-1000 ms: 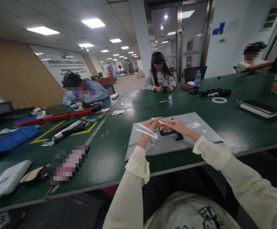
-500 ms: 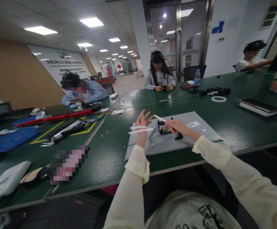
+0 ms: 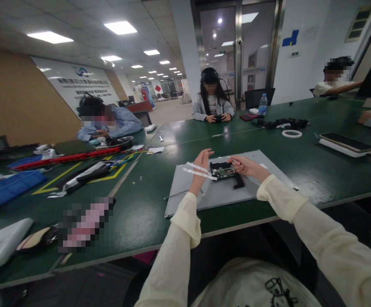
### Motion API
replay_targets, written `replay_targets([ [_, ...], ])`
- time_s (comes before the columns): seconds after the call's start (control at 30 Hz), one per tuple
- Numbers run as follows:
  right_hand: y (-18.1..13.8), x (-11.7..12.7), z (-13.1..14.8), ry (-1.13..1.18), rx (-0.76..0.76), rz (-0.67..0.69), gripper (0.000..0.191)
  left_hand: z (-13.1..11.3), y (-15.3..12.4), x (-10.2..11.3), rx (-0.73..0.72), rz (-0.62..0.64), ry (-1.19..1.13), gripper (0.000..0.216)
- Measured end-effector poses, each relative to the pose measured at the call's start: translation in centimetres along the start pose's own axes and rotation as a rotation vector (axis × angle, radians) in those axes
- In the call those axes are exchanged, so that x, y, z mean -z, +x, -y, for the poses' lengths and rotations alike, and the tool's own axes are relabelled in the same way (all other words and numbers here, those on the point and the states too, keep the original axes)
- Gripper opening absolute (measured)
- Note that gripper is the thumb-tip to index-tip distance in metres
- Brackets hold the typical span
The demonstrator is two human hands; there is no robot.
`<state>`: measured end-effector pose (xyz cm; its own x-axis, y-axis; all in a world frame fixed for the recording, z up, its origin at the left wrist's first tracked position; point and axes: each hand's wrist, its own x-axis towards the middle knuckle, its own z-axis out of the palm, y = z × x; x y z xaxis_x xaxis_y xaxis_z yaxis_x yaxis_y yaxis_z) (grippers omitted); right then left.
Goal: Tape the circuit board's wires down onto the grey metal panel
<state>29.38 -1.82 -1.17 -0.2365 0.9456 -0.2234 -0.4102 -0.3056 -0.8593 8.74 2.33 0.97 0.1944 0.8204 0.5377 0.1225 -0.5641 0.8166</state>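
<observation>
My left hand (image 3: 202, 161) is turned edge-on above the grey panel (image 3: 188, 198), fingers stretched out and holding nothing. Two strips of white tape (image 3: 199, 171) cling across its back near the wrist, their ends sticking out. To the right, my right hand (image 3: 245, 165) pinches a strip of white tape between thumb and finger; only a little of that strip shows. Between and below the hands, a green circuit board (image 3: 223, 171) sits in a black frame on the panel. A black bracket piece (image 3: 238, 182) projects from the frame, partly under my right hand.
A white tape roll (image 3: 291, 133) and a phone on a white box (image 3: 348, 143) lie to the right. Blue tray (image 3: 11, 187), cables and a white device (image 3: 4, 245) occupy the left. Co-workers sit around the green table (image 3: 134, 221), whose front edge runs below my forearms.
My left hand has turned edge-on, with its tape strips tilting. My right hand has shifted slightly right, and its strip, long and visible before, now barely shows. More of the circuit board is uncovered.
</observation>
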Motion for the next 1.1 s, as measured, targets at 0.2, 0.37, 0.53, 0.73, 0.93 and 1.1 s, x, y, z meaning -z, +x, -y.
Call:
replay_targets([
  [0.2, 0.1, 0.0, 0.0, -0.049, -0.109, -0.052, 0.021, 2.0, 1.8, -2.6, 0.124, 0.109, -0.058, 0.047],
  [0.37, 0.4, 0.1, -0.2, -0.072, -0.101, -0.090, 0.023, 2.7, 0.7, -3.5, 0.082, 0.183, 0.044, 0.043],
  [0.53, 0.6, 0.1, -0.6, -0.140, -0.032, -0.109, 0.022, 2.8, -0.2, -3.5, 0.065, 0.222, 0.083, 0.041],
  [0.73, 0.4, -0.3, -0.5, -0.202, 0.191, -0.012, 0.027, 2.7, -0.3, -3.9, 0.049, 0.205, 0.111, 0.043],
  [0.93, 0.9, 0.2, -0.7, -0.225, 0.120, -0.039, 0.024, 2.3, -0.4, -3.5, 0.041, 0.120, 0.179, 0.045],
  [1.1, 1.4, 0.9, -0.9, -0.228, 0.047, -0.081, 0.026, 1.8, -0.5, -3.4, 0.062, 0.160, 0.276, 0.043],
])
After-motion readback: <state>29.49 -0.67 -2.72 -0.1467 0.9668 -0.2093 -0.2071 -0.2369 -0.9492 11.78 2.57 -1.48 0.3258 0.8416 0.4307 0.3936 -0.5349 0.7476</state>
